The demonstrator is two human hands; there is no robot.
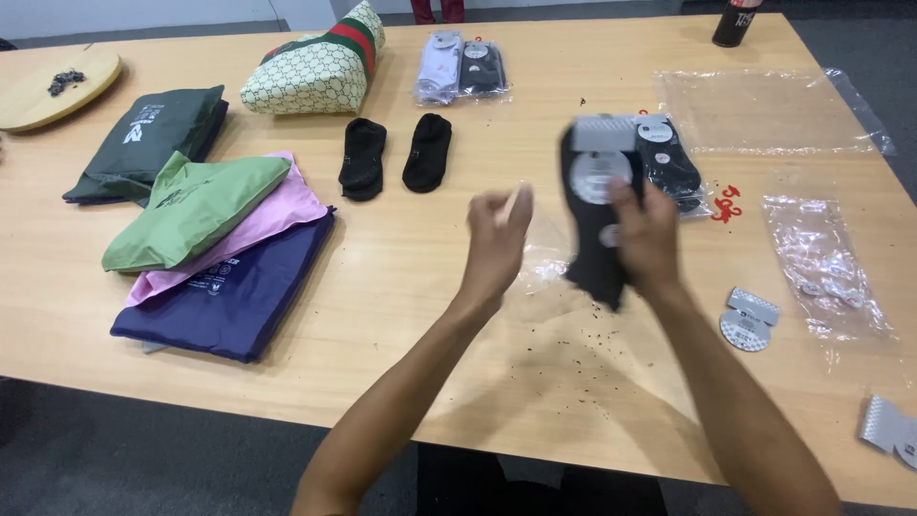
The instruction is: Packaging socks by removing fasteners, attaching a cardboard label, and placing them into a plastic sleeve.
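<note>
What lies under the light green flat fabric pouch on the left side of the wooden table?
The light green flat fabric pouch lies on a pink pouch, which rests on a dark blue pouch. Their covered parts, and anything between them, cannot be seen.

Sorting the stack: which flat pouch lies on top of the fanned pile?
The light green pouch; it overlaps the pink pouch, with the navy pouch at the bottom.

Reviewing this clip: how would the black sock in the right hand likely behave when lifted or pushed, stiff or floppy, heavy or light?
Probably floppy: the black sock hangs limp below the right hand. Its card label likely stiffens only the top. It seems light, since that one hand holds it up alone. Pushed along the wooden table, it would likely bunch, not roll.
</note>
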